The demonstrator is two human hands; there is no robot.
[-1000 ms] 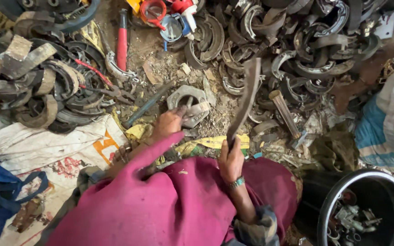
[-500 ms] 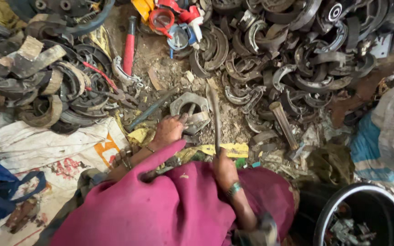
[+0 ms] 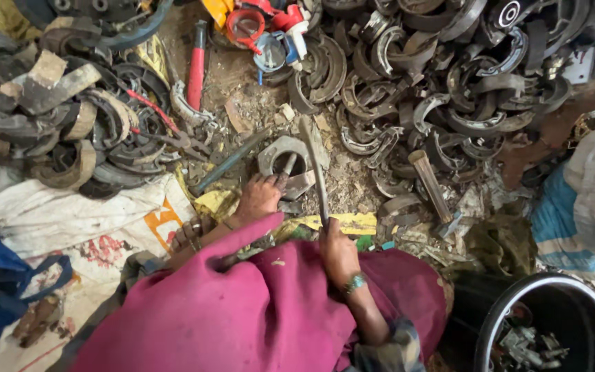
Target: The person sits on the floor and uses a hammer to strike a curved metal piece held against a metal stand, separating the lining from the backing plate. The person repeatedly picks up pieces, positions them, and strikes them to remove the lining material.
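My left hand (image 3: pixel 259 197) rests on the dirt and pinches a short metal punch (image 3: pixel 288 164), whose tip sits inside a grey metal ring part (image 3: pixel 275 153) on the ground. My right hand (image 3: pixel 339 252), with a green bracelet at the wrist, grips the lower end of a long flat metal bar (image 3: pixel 315 167). The bar stands nearly straight up in the view, its far end just right of the ring part. A magenta cloth (image 3: pixel 242 310) covers my lap below both hands.
Heaps of curved brake shoes lie at left (image 3: pixel 70 131) and right (image 3: pixel 449 89). A red-handled tool (image 3: pixel 196 65) and a dark rod (image 3: pixel 228 162) lie near the ring. There is a wooden-handled hammer (image 3: pixel 430 184) to the right, a black bucket (image 3: pixel 552 331) of small parts at bottom right, and white sacks (image 3: pixel 70 220) at left.
The bar in my right hand has swung from leaning right to nearly upright, close beside the ring part. My left hand has stayed at the ring with the punch.
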